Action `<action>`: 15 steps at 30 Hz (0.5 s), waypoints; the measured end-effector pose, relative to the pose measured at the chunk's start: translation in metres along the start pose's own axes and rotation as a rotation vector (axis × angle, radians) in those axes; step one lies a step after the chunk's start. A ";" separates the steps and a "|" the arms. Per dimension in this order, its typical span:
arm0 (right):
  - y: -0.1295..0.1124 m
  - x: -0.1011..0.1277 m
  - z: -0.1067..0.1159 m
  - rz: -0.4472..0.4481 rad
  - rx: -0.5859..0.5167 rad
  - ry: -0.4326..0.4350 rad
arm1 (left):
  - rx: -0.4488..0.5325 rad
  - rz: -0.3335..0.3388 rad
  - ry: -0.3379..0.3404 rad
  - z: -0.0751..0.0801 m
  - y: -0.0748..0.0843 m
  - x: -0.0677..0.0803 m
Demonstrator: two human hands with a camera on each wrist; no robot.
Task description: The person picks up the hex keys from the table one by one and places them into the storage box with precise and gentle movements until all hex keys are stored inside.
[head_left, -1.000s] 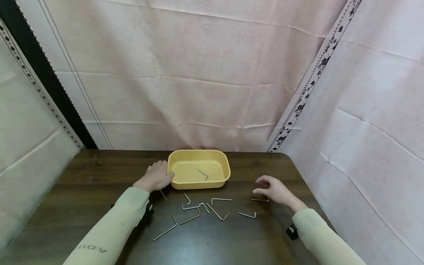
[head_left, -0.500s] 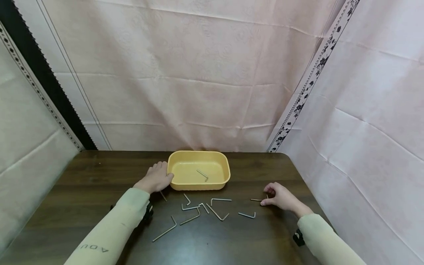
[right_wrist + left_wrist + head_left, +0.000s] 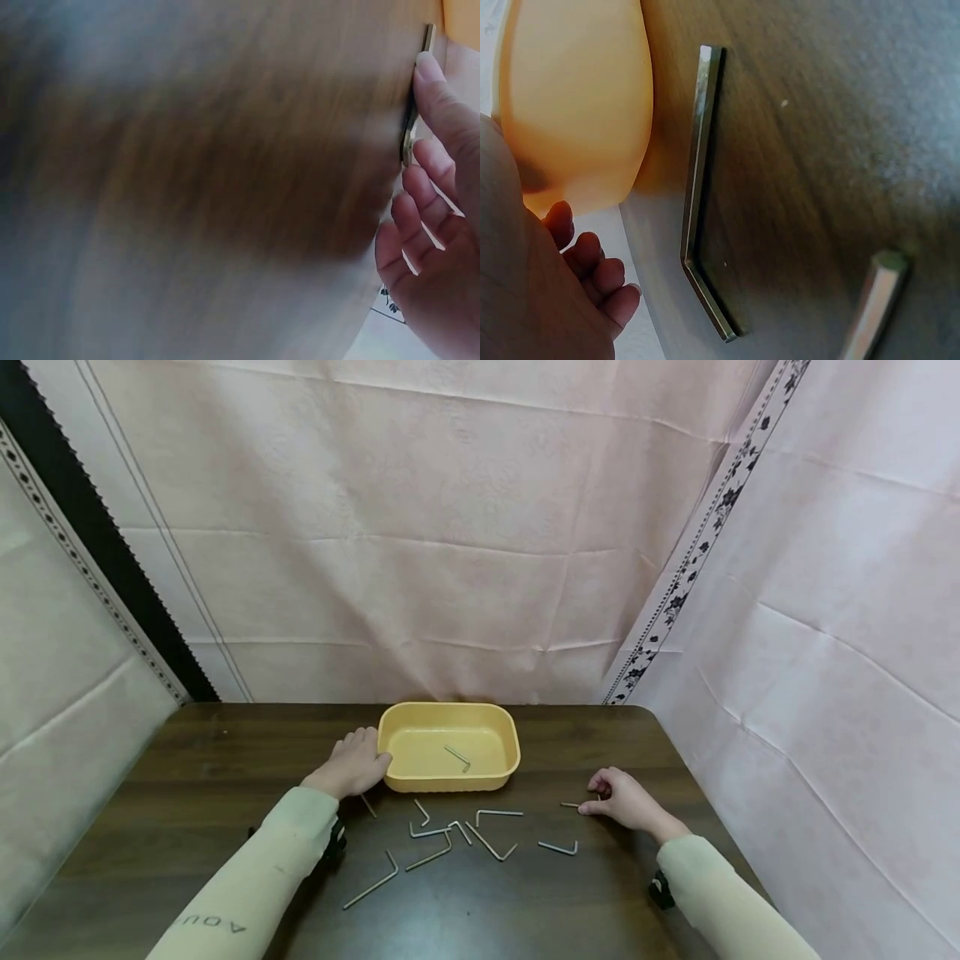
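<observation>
My right hand (image 3: 626,799) pinches an L-shaped hex key (image 3: 430,37) between thumb and fingers, at the right part of the table. The key's long end sticks out past the thumb toward the left, and its middle is hidden by the hand. My left hand (image 3: 352,763) holds a yellow plastic bin (image 3: 450,783) at its left side, thumb over the rim, other fingers outside the wall. One hex key (image 3: 457,757) lies inside the bin. In the left wrist view, another hex key (image 3: 695,165) lies on the table close to the bin.
Several more hex keys lie scattered in front of the bin, one (image 3: 371,893) nearest me and one (image 3: 558,848) toward the right. The dark wooden table (image 3: 247,752) ends at a pale cloth backdrop (image 3: 420,568) behind the bin.
My right hand has come down onto the hex key at the right, taken hold of it, and shifted it slightly left and away from me. The left hand stays at the bin.
</observation>
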State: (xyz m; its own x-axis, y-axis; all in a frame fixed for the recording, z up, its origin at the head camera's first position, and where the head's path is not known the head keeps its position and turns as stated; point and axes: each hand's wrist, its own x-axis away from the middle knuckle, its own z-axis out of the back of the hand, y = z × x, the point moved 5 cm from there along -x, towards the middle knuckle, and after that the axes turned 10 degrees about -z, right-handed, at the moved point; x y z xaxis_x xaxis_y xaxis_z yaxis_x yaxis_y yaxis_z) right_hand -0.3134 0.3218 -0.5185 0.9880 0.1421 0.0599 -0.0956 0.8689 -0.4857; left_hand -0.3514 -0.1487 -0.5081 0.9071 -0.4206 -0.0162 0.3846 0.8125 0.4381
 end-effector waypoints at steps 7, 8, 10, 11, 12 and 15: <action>-0.001 -0.008 -0.003 -0.072 -0.008 0.033 | 0.013 0.003 -0.014 0.004 0.005 0.002; -0.002 -0.009 -0.003 -0.077 -0.003 0.038 | 0.016 0.004 -0.017 0.004 0.005 0.002; -0.002 -0.009 -0.003 -0.078 0.003 0.048 | 0.024 0.006 -0.022 0.005 0.006 0.002; -0.003 -0.010 -0.003 -0.070 -0.002 0.053 | 0.023 0.008 -0.021 0.005 0.006 0.002; -0.004 -0.010 -0.003 -0.055 -0.003 0.059 | 0.023 0.011 -0.018 0.005 0.006 0.002; -0.008 -0.010 -0.003 -0.004 -0.014 0.070 | 0.025 0.020 -0.016 0.005 0.005 0.003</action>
State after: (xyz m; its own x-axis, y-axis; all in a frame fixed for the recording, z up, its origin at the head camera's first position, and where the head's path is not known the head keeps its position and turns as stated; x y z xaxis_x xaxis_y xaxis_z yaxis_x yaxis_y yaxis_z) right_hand -0.3224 0.3117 -0.5178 0.9945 0.1045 0.0014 -0.0899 0.8627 -0.4977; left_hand -0.3475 -0.1477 -0.5010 0.9117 -0.4107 0.0076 0.3615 0.8109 0.4601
